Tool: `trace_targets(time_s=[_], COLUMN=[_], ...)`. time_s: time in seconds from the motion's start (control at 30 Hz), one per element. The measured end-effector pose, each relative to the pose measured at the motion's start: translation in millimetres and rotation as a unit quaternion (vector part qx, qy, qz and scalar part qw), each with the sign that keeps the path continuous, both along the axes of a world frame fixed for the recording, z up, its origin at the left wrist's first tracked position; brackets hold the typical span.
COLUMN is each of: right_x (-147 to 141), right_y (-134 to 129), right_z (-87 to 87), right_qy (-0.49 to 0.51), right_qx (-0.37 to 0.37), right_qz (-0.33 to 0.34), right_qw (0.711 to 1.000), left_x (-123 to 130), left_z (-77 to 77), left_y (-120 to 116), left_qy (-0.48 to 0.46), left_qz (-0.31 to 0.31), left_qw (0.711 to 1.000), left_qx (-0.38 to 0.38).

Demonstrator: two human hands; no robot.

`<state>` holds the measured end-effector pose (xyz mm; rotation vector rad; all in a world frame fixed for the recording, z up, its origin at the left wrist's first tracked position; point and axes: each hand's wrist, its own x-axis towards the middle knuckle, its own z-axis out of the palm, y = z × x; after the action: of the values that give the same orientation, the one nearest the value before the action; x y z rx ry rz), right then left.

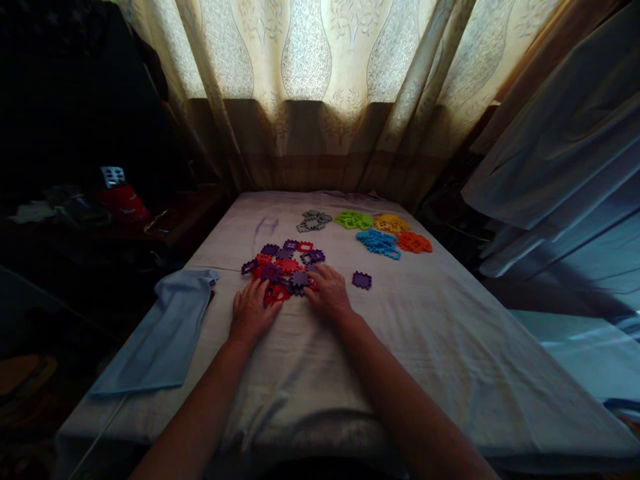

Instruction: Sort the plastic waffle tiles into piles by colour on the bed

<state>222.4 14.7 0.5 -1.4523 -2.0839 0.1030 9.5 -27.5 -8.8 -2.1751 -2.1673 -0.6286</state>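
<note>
A mixed pile of red and purple notched puzzle tiles (289, 266) lies on the cloth-covered table. My left hand (251, 308) rests at the pile's near left edge, fingers spread over red and purple tiles. At the right edge is my right hand (327, 291), its fingers apart and touching purple and red tiles; what lies under the fingertips is hidden. One purple tile (362, 280) sits by itself to the right of that hand.
Farther back are sorted heaps of grey tiles (313, 220), green tiles (353, 219), yellow tiles (391, 223), blue tiles (379, 243) and orange tiles (415, 242). A light blue cloth bag (165, 333) lies on the left table edge. Curtains (310, 133) hang behind.
</note>
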Motion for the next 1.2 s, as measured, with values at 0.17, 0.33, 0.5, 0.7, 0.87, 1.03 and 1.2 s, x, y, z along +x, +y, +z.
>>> trace_targets(time_s=[0.17, 0.33, 0.5, 0.7, 0.87, 1.03, 1.2], right_x=[-11, -12, -4, 63, 102, 101, 96], right_y=[10, 12, 10, 12, 12, 13, 10], right_z=[-5.0, -9.7, -5.3, -3.9, -8.1, -12.7, -9.4], right_qy=[-0.010, 0.020, 0.070, 0.089, 0.063, 0.053, 0.067], right_qx=[-0.023, -0.017, 0.027, 0.023, -0.052, -0.066, -0.059], right_qz=[0.026, 0.042, 0.002, -0.187, -0.340, -0.351, -0.340], right_qw=[0.999, 0.999, 0.997, 0.978, 0.937, 0.933, 0.936], left_x=[-1, -1, 0, 0, -1, -2, -2], left_z=[-2.0, -0.9, 3.0, 4.8, 0.9, -1.2, 3.3], left_y=[0, 0, 0, 0, -1, 0, 14], left_qy=[-0.002, -0.007, -0.002, -0.004, -0.007, -0.015, -0.028], left_qz=[-0.004, -0.001, 0.002, 0.001, 0.002, 0.002, 0.025], left_qw=[1.000, 1.000, 1.000, 1.000, 1.000, 1.000, 0.998], left_qx=[0.015, 0.009, -0.007, -0.014, 0.004, 0.021, 0.053])
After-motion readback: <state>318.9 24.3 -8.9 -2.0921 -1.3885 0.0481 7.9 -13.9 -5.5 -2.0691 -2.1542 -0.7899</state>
